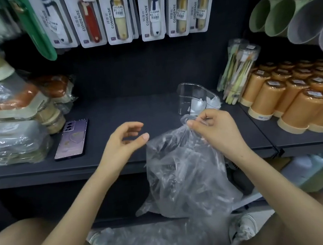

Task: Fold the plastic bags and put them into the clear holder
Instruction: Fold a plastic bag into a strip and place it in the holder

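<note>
Right hand point(216, 129) pinches top of clear plastic bag point(184, 173), which hangs off the shelf point(116, 110) edge. Left hand point(123, 141) loose, empty, thumb near bag. Clear holder point(195, 98) behind on shelf.

Bag pile point(167, 239) cut by bottom edge; mugs point(308, 19) cut by right edge; price labels point(119, 12) unreadable.

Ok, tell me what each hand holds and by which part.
The right hand pinches the plastic bag by its bunched top edge. The left hand holds nothing; its thumb is beside the bag's upper left corner.
</note>
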